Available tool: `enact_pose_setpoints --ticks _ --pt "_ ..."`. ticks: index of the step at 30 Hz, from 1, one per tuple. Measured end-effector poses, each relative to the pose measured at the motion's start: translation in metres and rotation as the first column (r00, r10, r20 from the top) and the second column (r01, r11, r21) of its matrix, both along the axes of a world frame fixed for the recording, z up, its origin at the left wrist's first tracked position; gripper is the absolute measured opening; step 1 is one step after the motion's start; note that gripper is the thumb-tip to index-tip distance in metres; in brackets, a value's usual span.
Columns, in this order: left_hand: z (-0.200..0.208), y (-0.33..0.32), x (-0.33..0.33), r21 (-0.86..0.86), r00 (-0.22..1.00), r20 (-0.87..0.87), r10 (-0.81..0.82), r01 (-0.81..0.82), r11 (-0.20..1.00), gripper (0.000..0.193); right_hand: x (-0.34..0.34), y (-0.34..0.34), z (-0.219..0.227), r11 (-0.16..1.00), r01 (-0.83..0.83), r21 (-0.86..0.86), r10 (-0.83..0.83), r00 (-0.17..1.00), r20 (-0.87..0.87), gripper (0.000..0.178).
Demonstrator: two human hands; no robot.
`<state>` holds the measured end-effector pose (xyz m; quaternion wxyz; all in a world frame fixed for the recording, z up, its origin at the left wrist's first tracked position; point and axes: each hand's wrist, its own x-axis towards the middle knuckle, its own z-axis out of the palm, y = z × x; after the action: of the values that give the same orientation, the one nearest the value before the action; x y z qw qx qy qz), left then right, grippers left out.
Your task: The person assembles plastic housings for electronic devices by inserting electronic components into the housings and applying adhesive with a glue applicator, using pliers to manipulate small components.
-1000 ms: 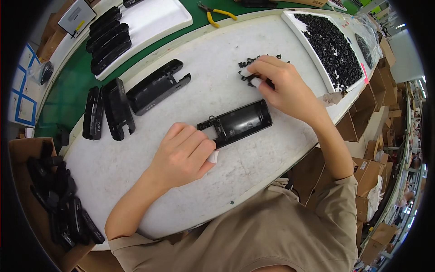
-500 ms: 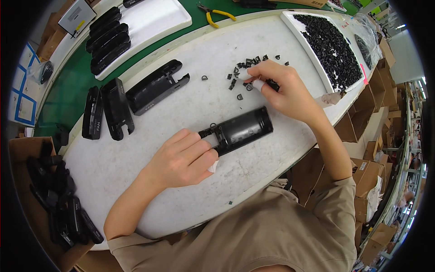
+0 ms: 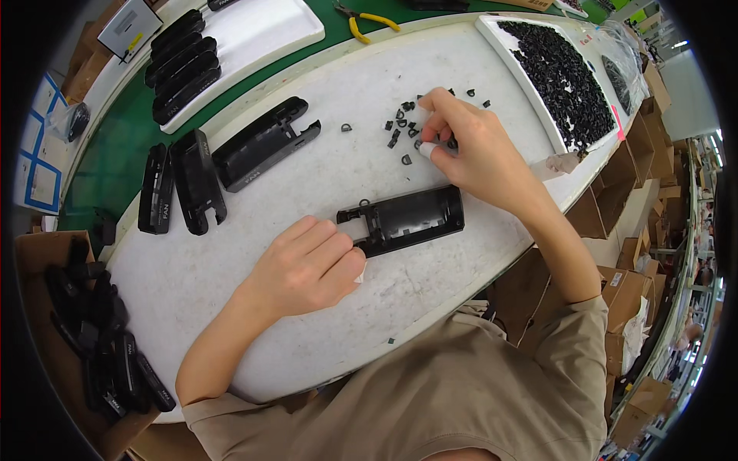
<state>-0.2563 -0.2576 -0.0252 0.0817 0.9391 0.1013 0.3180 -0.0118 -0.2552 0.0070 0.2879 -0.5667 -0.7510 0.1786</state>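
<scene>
My left hand (image 3: pixel 304 265) is closed round the left end of a black plastic housing half (image 3: pixel 415 217), which lies with its hollow side up on the white table. A small black ring-like part (image 3: pixel 364 203) stands at the housing's far edge, beside its cut-out. My right hand (image 3: pixel 480 146) is curled over a scatter of small black D-shaped clips (image 3: pixel 401 123), with a white cover on the thumb. Dark small parts show inside its bent fingers; how many cannot be made out. A single clip (image 3: pixel 346 127) lies apart to the left.
More black housings (image 3: pixel 261 146) lie at the left; others rest on a white foam tray (image 3: pixel 269 42). A foam tray of small black parts (image 3: pixel 550 84) stands far right. Yellow-handled pliers (image 3: pixel 361 27) lie at the back. A cardboard box of black housings (image 3: pixel 46 253) stands near left.
The housing has rolled slightly, so its hollow side shows more fully. My right hand has shifted a little to the left, its fingers curling in over the scattered clips.
</scene>
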Motion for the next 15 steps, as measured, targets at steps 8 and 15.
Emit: enact_pose_setpoints --ticks 8,15 --pt "0.000 -0.003 0.002 0.064 0.999 -0.025 0.038 -0.037 0.997 0.021 -0.013 0.007 0.005 0.997 -0.011 0.071 -0.013 0.946 0.325 0.035" --pt "0.001 -0.004 0.004 0.073 0.997 0.032 0.072 -0.074 0.995 0.016 -0.008 -0.017 0.025 0.985 0.111 0.131 -0.112 0.994 0.006 0.032"
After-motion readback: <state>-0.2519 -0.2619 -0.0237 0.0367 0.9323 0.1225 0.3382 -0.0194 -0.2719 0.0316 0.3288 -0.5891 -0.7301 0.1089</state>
